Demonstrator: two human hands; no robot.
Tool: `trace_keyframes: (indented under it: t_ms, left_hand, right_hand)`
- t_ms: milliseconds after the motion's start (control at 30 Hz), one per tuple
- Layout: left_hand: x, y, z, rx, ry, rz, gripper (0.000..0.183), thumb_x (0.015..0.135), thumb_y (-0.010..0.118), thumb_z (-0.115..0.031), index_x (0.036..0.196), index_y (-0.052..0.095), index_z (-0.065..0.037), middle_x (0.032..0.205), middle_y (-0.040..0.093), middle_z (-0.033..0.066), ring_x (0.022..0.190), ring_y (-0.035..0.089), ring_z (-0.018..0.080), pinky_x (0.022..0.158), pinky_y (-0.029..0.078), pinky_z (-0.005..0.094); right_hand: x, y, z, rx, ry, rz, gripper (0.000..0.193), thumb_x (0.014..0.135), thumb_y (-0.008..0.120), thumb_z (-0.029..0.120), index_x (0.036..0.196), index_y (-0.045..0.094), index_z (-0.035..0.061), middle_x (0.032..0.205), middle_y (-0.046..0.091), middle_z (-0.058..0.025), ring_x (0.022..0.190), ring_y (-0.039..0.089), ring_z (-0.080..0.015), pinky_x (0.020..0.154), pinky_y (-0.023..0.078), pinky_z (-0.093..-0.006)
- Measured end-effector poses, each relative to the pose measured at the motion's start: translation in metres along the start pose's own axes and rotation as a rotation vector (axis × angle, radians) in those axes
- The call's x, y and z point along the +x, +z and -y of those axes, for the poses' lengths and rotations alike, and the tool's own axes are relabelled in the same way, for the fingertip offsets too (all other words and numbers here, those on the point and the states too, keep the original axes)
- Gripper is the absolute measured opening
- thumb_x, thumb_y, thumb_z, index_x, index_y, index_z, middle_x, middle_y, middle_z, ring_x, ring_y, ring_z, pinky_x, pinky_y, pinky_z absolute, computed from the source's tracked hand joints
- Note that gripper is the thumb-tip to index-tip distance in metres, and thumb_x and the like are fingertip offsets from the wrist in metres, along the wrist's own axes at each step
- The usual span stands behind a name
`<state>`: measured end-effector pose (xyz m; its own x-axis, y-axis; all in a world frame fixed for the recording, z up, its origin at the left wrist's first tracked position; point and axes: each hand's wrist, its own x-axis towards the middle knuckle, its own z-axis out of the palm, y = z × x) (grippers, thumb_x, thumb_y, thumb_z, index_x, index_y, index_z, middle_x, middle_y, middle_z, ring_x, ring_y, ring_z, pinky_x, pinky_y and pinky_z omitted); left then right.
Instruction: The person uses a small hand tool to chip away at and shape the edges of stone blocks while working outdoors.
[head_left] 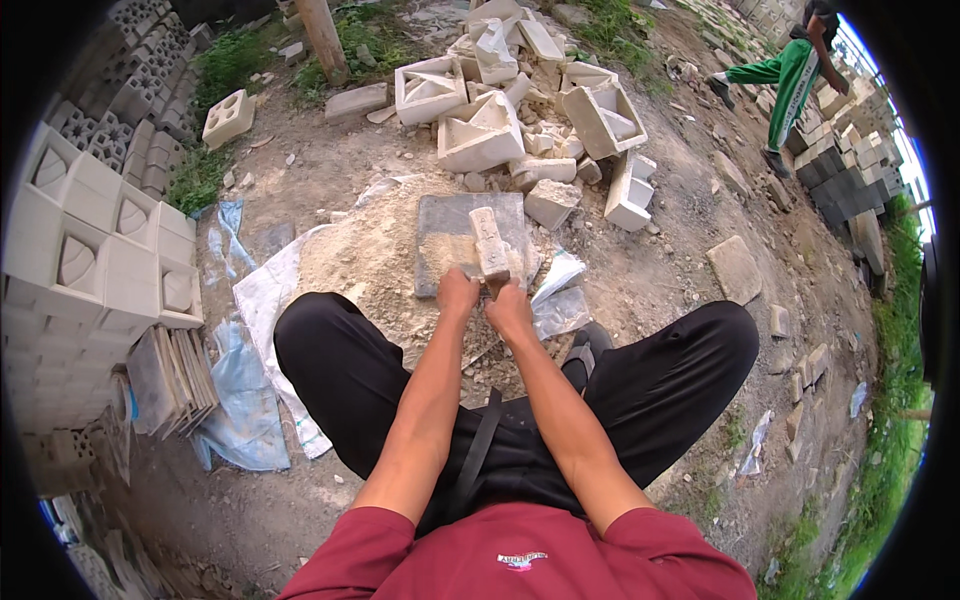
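Note:
Between my knees, a dark square slab (432,225) lies on a heap of pale crushed grit (350,250). Over the slab is a dusty, pale block-shaped mallet (487,240), its narrower brownish end toward me. My right hand (509,308) is closed at that near end. Beside it, at the slab's near edge, my left hand (458,291) is a fist close to the mallet; what its fingers hold is hidden. Pale powder covers part of the slab.
Broken pale blocks (480,135) are piled beyond the slab. Stacked blocks (80,265) and leaning thin boards (172,380) stand at left, near a white sack (275,290). A person in green trousers (795,85) is at far right, by grey blocks (845,185).

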<state>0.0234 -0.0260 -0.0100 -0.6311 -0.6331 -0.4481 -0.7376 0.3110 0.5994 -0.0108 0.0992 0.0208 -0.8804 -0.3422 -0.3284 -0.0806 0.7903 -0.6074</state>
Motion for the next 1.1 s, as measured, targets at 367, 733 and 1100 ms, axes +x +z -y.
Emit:
trace_keyframes:
  t_ms: [367, 733, 1100]
  left_hand:
    - [-0.010, -0.003, -0.013, -0.001, -0.008, -0.057, 0.029, 0.079, 0.064, -0.024, 0.095, 0.069, 0.000, 0.099, 0.067, 0.0244, 0.097, 0.064, 0.0375, 0.086, 0.050, 0.0448]
    - [0.006, 0.019, -0.020, -0.125, 0.054, -0.202, 0.021, 0.072, 0.067, -0.020, 0.076, 0.070, 0.000, 0.082, 0.067, 0.0238, 0.082, 0.066, 0.0398, 0.078, 0.052, 0.0447]
    - [0.021, 0.037, -0.027, -0.155, 0.041, -0.310, 0.020, 0.067, 0.068, -0.020, 0.068, 0.069, 0.000, 0.071, 0.066, 0.0235, 0.070, 0.067, 0.0373, 0.068, 0.053, 0.0428]
  right_hand:
    - [0.003, -0.017, -0.006, 0.164, -0.073, -0.146, 0.046, 0.071, 0.068, 0.032, 0.086, 0.063, -0.0118, 0.084, 0.065, -0.0308, 0.086, 0.065, -0.0427, 0.077, 0.053, -0.0450]
    - [0.011, -0.045, -0.014, 0.210, 0.022, -0.092, 0.049, 0.070, 0.068, 0.026, 0.100, 0.059, -0.0105, 0.094, 0.063, -0.0325, 0.093, 0.062, -0.0442, 0.081, 0.050, -0.0444]
    - [0.008, -0.043, -0.017, 0.038, 0.016, -0.007, 0.053, 0.073, 0.068, 0.022, 0.109, 0.051, -0.0121, 0.099, 0.062, -0.0330, 0.097, 0.060, -0.0459, 0.086, 0.049, -0.0467]
